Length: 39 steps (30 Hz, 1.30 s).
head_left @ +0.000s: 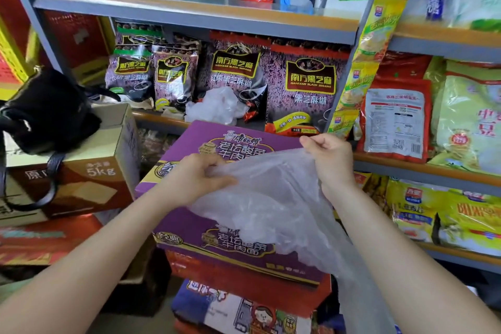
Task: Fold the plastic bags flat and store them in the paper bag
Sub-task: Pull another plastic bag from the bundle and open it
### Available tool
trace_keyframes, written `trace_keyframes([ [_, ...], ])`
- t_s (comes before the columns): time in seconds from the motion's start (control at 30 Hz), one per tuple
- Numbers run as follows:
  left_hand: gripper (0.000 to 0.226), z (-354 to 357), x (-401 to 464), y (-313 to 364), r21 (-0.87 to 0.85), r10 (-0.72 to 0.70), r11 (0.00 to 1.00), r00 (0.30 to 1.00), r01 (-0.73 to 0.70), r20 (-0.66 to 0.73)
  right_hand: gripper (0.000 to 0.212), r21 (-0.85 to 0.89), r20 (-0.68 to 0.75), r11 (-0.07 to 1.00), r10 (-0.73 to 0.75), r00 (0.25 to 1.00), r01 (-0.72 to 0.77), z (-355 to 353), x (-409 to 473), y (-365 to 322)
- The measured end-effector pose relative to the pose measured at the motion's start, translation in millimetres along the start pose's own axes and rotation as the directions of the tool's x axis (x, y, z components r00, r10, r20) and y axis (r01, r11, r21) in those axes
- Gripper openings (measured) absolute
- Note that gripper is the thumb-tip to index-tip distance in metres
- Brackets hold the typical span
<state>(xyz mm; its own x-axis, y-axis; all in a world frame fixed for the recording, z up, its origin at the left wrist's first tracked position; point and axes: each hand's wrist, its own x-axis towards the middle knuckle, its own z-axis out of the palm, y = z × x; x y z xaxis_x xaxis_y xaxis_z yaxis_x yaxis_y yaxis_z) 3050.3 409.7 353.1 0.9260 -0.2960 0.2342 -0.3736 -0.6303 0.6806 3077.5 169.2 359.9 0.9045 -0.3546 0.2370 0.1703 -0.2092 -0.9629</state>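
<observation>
Plastic bag: a clear, thin plastic bag point(273, 198) is held up between both hands over a purple box point(195, 141); its upper edge stretches from one hand to the other, and the rest hangs down loose and crumpled toward the lower right, covering part of the box's top.
Left hand: the left hand point(198, 176) holds the bag's left edge, fingers curled into the film with the thumb on top; its grip is closed on the plastic.
Right hand: the right hand point(329, 156) pinches the bag's upper right corner between thumb and bent fingers and sits higher than the left; its grip is likewise closed on the plastic.
Second bag: another crumpled clear bag point(217, 108) lies on the shelf point(162, 119) behind the purple box, in front of dark packets of black sesame paste point(309, 89).
Purple box: it rests tilted on a stack of other cartons, a red one point(271, 290) directly under it.
Left side: a black cloth bag point(48, 111) with a dark strap sits on a brown cardboard box point(89, 171) marked 5kg.
Right side: grey shelves with orange edges carry yellow, green and red food packets point(395, 116).
Paper bag: cannot be told apart anywhere in this view.
</observation>
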Motion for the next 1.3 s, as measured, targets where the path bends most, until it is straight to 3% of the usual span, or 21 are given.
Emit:
trace_keyframes([
  [0.1,0.008,-13.6,0.7,-1.5,-0.41,-0.145,0.902,0.989,0.133,0.001,0.015,-0.08,-0.081,0.994,0.064,0.995,-0.071,7.5,9.3,12.5],
  [0.17,0.014,-22.9,3.2,-2.9,-0.569,-0.189,0.81,0.982,0.141,-0.026,0.01,-0.246,-0.029,0.968,0.04,0.999,-0.046,13.0,8.9,9.1],
  [0.23,0.016,-32.4,5.9,-0.1,-0.551,-0.176,0.825,0.984,0.126,-0.039,0.021,-0.319,0.048,0.94,-0.109,0.993,0.119,19.5,2.9,-7.5],
  [0.3,0.015,-40.5,8.4,6.3,-0.459,-0.131,0.88,0.991,0.118,0.003,0.023,-0.309,0.248,0.884,-0.282,0.927,0.351,32.0,-11.2,-38.0],
  [0.4,0.021,-50.7,14.2,16.5,-0.493,-0.088,0.865,0.995,0.096,0.04,0.028,-0.273,0.613,0.83,-0.24,0.753,0.487,59.9,-26.9,-67.3],
  [0.47,0.035,-57.9,18.3,18.4,-0.636,-0.108,0.765,0.994,0.099,0.024,0.022,-0.218,0.667,0.867,-0.203,0.717,0.448,74.3,-28.2,-69.5],
  [0.53,0.039,-64.1,20.4,15.5,-0.762,-0.16,0.635,0.987,0.126,0.03,0.009,-0.178,0.612,0.886,-0.242,0.753,0.429,80.4,-24.8,-67.0],
  [0.6,0.041,-65.2,17.9,8.1,-0.803,-0.146,0.567,0.982,0.183,0.121,0.014,-0.194,0.486,0.881,-0.296,0.822,0.432,80.9,-19.4,-60.4],
  [0.73,0.021,-57.1,10.0,-12.7,-0.645,-0.158,0.692,0.94,0.324,0.302,0.025,-0.308,0.267,0.883,-0.276,0.923,0.353,75.3,-11.4,-47.2],
  [0.83,0.006,-51.8,10.0,-26.0,-0.578,-0.162,0.759,0.947,0.299,0.278,0.04,-0.369,0.151,0.895,-0.207,0.967,0.249,72.2,-7.6,-34.8],
  [0.93,0.02,-49.7,16.9,-38.0,-0.412,-0.038,0.908,0.994,0.077,0.103,0.03,-0.577,0.185,0.793,-0.103,0.977,0.193,76.1,-8.5,-25.5],
  [1.0,0.02,-51.9,25.2,-46.2,-0.305,0.076,0.951,0.993,-0.044,0.094,0.017,-0.501,0.24,0.853,-0.025,0.97,0.146,82.9,-12.7,-27.8],
  [1.1,0.011,-56.1,36.3,-51.8,-0.223,0.181,0.964,0.972,-0.145,0.149,0.041,-0.295,0.299,0.945,-0.051,0.953,0.143,91.2,-14.8,-42.6],
  [1.13,0.011,-57.7,38.5,-51.0,-0.207,0.205,0.962,0.97,-0.175,0.133,0.038,-0.292,0.312,0.942,-0.069,0.948,0.164,93.7,-14.8,-48.4],
  [1.2,0.017,-61.0,38.6,-47.3,-0.222,0.215,0.954,0.976,-0.201,0.042,0.006,-0.314,0.349,0.926,-0.093,0.932,0.211,97.4,-12.2,-52.2],
  [1.3,0.031,-66.2,30.0,-49.2,-0.396,0.178,0.906,0.983,-0.149,0.037,0.018,-0.294,0.261,0.948,-0.043,0.964,0.121,98.3,-4.5,-41.6],
])
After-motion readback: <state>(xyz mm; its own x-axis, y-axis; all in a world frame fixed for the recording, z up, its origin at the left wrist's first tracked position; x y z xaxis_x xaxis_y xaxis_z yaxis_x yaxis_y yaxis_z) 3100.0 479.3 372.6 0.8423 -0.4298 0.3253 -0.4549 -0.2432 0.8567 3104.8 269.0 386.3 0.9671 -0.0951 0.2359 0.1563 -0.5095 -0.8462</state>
